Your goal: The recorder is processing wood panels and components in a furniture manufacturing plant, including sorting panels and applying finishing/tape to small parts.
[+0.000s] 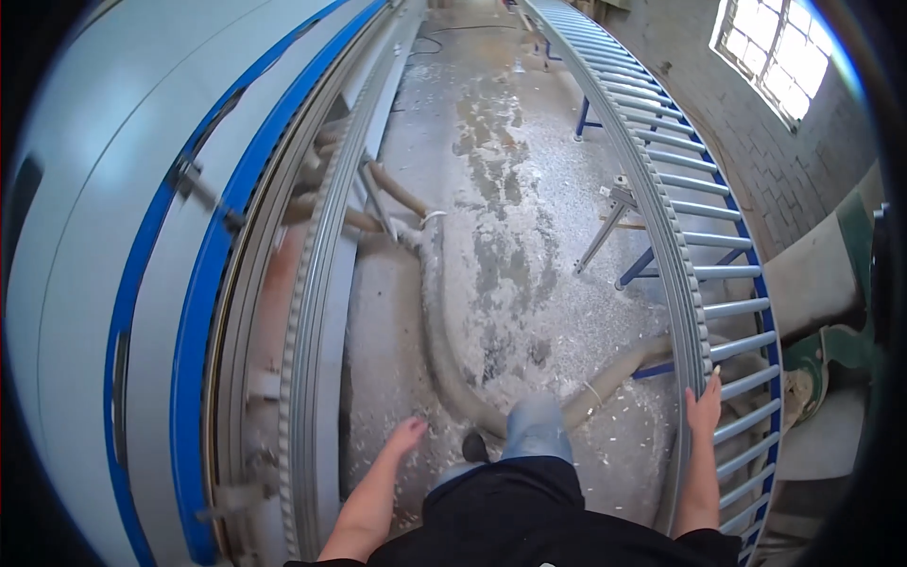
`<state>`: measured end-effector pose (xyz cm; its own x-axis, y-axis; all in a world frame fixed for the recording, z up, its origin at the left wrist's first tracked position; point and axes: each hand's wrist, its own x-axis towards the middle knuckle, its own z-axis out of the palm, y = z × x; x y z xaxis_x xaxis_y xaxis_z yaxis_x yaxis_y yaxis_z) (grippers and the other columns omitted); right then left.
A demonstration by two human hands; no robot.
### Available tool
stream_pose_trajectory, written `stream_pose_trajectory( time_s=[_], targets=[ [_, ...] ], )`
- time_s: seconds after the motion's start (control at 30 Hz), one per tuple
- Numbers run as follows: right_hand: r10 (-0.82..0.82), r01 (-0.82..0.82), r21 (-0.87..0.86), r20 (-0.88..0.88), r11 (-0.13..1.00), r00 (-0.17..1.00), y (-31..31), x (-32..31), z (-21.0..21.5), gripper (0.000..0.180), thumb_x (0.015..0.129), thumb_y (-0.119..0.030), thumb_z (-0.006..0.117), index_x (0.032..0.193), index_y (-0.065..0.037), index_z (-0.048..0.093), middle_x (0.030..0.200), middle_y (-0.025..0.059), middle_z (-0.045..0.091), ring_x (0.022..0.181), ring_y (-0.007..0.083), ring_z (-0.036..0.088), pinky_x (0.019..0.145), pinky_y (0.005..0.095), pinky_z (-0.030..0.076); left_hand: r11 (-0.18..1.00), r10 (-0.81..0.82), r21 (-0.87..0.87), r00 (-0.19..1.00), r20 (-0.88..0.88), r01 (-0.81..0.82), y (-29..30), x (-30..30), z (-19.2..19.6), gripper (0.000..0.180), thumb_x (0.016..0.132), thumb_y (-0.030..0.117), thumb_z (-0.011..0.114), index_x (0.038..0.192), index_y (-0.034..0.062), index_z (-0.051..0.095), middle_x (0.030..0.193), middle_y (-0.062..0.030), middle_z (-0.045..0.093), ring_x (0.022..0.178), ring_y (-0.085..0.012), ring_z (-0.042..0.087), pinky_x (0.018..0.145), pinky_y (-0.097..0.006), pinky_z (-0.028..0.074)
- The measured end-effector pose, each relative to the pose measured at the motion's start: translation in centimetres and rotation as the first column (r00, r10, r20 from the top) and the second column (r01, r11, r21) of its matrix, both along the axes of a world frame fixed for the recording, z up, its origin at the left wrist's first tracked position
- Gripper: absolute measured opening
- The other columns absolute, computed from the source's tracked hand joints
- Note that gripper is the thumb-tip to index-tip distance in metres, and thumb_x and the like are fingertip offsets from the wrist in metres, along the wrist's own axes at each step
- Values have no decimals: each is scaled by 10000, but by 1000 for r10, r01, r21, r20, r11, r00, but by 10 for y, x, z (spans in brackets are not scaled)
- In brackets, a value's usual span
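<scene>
My left hand (408, 435) hangs over the dusty floor, apart from the machine's ridged grey rail (316, 312). Its fingers are small and blurred, and nothing can be made out in them. On the other side, my right hand (703, 413) rests on the grey metal edge rail (652, 213) of a roller conveyor (735, 308). Its thumb and fingers are apart, with the fingers reaching along the rail beside the rollers.
A bent, dusty hose (435, 321) lies across the floor around my legs. To the left runs a long machine with blue strips (189, 378). White chips litter the concrete floor (557, 208). A metal support leg (605, 231) juts from the conveyor. A window (775, 52) is at upper right.
</scene>
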<state>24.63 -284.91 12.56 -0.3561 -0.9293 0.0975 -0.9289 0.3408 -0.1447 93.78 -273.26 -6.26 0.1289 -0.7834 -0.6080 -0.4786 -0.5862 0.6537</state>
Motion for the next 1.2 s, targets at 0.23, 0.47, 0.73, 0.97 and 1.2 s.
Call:
stream_pose_trajectory(
  time_s=[0.23,0.47,0.73,0.97,1.2],
  targets=[
    [16,-15,-46,21,999,1000,-293,51,6,800,855,-260,662,1478,-12,226,1426,242,401,1311,406,389,1072,422,348,958,117,-224,956,-267,-180,-409,-6,53,418,948,278,587,1262,3,556,1169,-120,638,1049,-185,591,928,-316,458],
    [107,-106,-26,19,994,994,-623,90,-15,819,826,-227,685,1471,4,236,1467,225,349,1339,391,357,1085,417,338,847,-154,503,985,-74,170,-476,47,-33,395,901,401,552,1021,47,682,982,-131,664,789,-265,606,734,-434,502],
    [159,-157,-68,31,985,987,-1034,145,-2,839,827,-252,681,1491,-48,210,1495,221,304,1330,401,369,1068,435,363,581,635,618,770,62,-529,-671,105,-25,292,918,367,558,1032,112,643,950,-44,645,806,-190,612,707,-410,516],
    [2,-3,14,72,1000,997,-1303,200,-5,861,819,-272,687,1510,-115,198,1438,212,400,1290,403,421,1029,448,402,854,361,363,927,106,-373,-1101,194,-43,381,861,367,600,1101,80,673,996,-125,700,902,-264,657,789,-386,511],
    [-86,85,15,129,996,988,-1561,253,19,886,796,-287,705,1501,-83,208,1407,239,419,1248,418,456,1002,448,419,962,3,-269,990,-140,-41,-1691,172,33,397,939,298,593,1234,32,597,1117,-108,665,1023,-183,609,912,-308,468]
  ],
)
